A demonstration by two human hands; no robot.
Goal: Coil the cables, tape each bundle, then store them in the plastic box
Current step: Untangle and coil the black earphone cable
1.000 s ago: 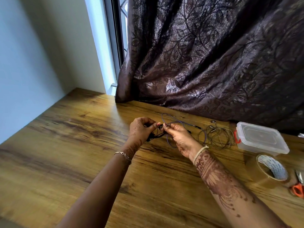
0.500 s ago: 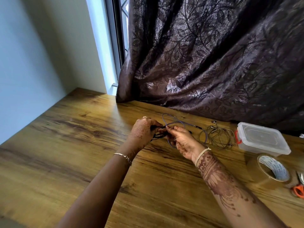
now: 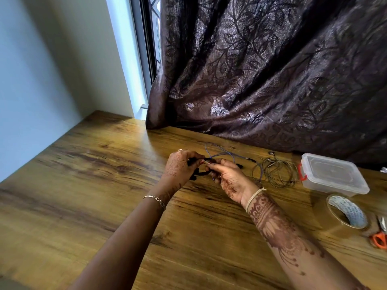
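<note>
Black cable is hanging just above the table, mid-table, between both hands.

Left hand is gripping it with fingers curled. Thumb and forefinger are pinching near one end, and dark loops are drooping below the fist. Right hand is pinching the same cable close by, its fingertips almost meeting the left's.

Judgement: the hands are working this close so that each short turn is going onto the bundle without slack. Coiling is underway and the bundle is not yet ready for tape.

Blue cable is lying uncoiled on the table just behind the hands. It is running in under the right hand, but I cannot tell whether that hand is also holding it.

Thin cable is lying in a loose coil further right, just beside the box. No tape is showing on it.

The box is sitting with its lid on, red latch facing the coil. Contents: cannot tell.

Tape and scissors are lying near the box. They are probably waiting on that side for right-hand reach once a bundle is done.
</note>
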